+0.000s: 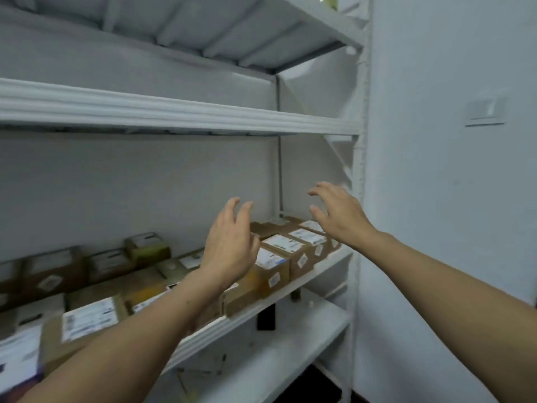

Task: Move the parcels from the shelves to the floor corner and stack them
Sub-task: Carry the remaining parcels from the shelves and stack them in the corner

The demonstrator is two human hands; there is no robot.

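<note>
From my remote seat I look along a white metal rack set against a pale wall [436, 199]. The parcels [283, 245] are brown cardboard boxes with white labels. They sit in close rows on the middle shelf [319, 270] and run from the lower left of the view to the rack's right upright. None of them is lifted; all rest on the shelf.

My left grip [229, 245] hangs in the air over the row, palm turned inward and fingers apart and slightly bent. It is released and holds nothing. A labelled parcel [270, 264] shows just to its right.

My right grip [340, 216] hovers above the boxes at the right end of the row, near the upright. Its fingers are spread with the palm facing down. It too is released and apart from the cardboard.

Both forearms are bare and reach in from the lower edge of the view.

The upper shelf [174, 112] crosses the view above the grips. On the lower shelf [290, 333] stands a small dark object [266, 317], too blurred to name. A light switch [486, 110] is on the wall to the right.
</note>
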